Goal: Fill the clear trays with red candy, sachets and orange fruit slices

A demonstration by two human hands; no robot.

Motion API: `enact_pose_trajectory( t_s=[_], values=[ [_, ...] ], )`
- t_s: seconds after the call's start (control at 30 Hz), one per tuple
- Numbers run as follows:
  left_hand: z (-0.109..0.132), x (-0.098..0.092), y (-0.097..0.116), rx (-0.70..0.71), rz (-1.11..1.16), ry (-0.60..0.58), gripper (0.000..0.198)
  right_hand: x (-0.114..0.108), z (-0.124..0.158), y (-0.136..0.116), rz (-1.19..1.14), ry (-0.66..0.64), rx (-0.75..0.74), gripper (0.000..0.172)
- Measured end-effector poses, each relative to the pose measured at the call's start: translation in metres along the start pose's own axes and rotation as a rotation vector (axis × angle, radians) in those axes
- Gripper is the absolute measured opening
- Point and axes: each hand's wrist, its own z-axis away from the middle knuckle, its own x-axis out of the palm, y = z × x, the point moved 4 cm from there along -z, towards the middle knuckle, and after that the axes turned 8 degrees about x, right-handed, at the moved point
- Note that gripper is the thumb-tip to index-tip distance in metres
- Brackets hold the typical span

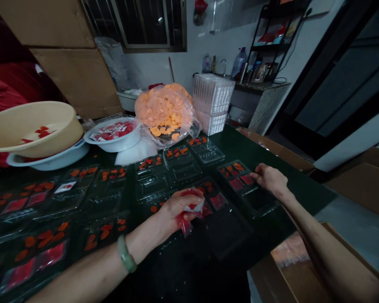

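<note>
My left hand (177,208) is closed around a bunch of small red sauce packets (193,210), held over the clear plastic trays in the middle of the dark table. My right hand (270,179) reaches to the right, fingers bent and pressing a red packet (248,179) into a compartment of a clear tray (240,176) that also holds orange pieces. Several more clear trays (151,168) with orange pieces and red packets lie in rows across the table.
A clear bag of orange pieces (166,111) and a stack of empty trays (212,103) stand at the back. A white bowl of red packets (113,134) and a beige basin (31,128) sit at the left. Cardboard boxes (290,261) stand at the right.
</note>
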Motion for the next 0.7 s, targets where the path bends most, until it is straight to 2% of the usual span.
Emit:
enact_pose_trajectory(
  t_s=[0.07,0.1,0.13,0.2,0.23,0.3,0.37,0.53,0.7],
  values=[
    [-0.004,0.003,0.0,0.002,0.031,0.005,0.017,-0.006,0.033,-0.026,-0.081,0.078,-0.163,0.014],
    [-0.006,0.004,0.0,0.002,0.049,-0.001,0.017,-0.009,0.054,-0.043,-0.192,0.066,-0.301,0.018],
    [-0.008,0.005,-0.001,-0.001,0.077,-0.011,0.017,-0.012,0.077,-0.061,-0.319,0.009,-0.459,0.021],
    [-0.011,0.007,-0.003,-0.016,0.154,-0.04,0.015,-0.016,0.121,-0.095,-0.398,-0.154,-0.772,0.025],
    [-0.012,0.007,-0.003,-0.019,0.195,-0.051,0.013,-0.017,0.139,-0.108,-0.406,-0.214,-0.881,0.026],
    [-0.013,0.007,-0.004,-0.014,0.259,-0.063,0.012,-0.019,0.162,-0.124,-0.393,-0.254,-1.005,0.032],
    [-0.013,0.005,-0.004,-0.019,0.271,-0.069,0.01,-0.017,0.17,-0.131,-0.377,-0.214,-1.04,0.034],
    [-0.015,0.003,-0.002,-0.032,0.239,-0.092,0.007,-0.006,0.164,-0.134,-0.376,-0.146,-0.987,0.016],
    [-0.016,-0.005,-0.004,-0.043,0.168,-0.101,0.007,0.008,0.158,-0.136,-0.322,-0.228,-0.866,0.013]
  ],
)
